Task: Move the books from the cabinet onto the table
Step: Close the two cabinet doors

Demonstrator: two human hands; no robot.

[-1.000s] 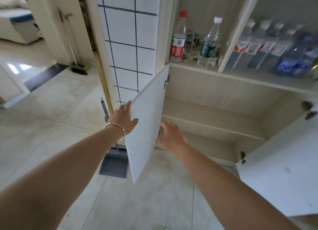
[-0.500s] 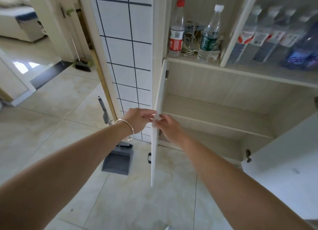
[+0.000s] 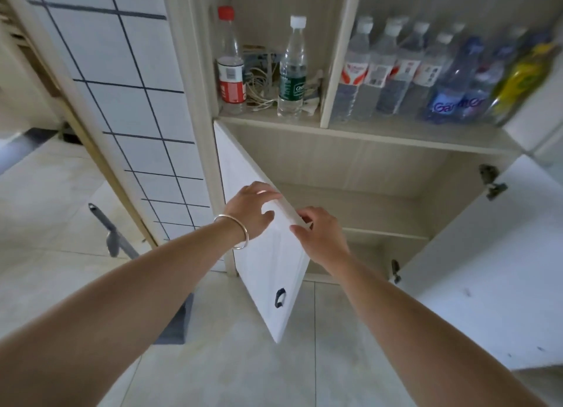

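Note:
The wood-grain cabinet (image 3: 350, 160) stands in front of me with its lower compartment exposed; I see no books on its shelves. The white left cabinet door (image 3: 268, 269), with a dark handle (image 3: 280, 297), stands partly swung across the opening. My left hand (image 3: 251, 210), with a bangle on the wrist, lies on the door's outer face, its fingers curled over the top edge. My right hand (image 3: 320, 236) pinches the same edge at the free corner. The table is not in view.
The right cabinet door (image 3: 487, 284) hangs wide open. The upper shelf holds a red-capped bottle (image 3: 230, 71), a green-labelled bottle (image 3: 293, 71), tangled cables and several water bottles (image 3: 396, 77). A grey dustpan (image 3: 176, 324) stands on the tiled floor at left.
The left door has swung from wide open, through edge-on, to partly across the opening. Both hands moved with it to its top edge.

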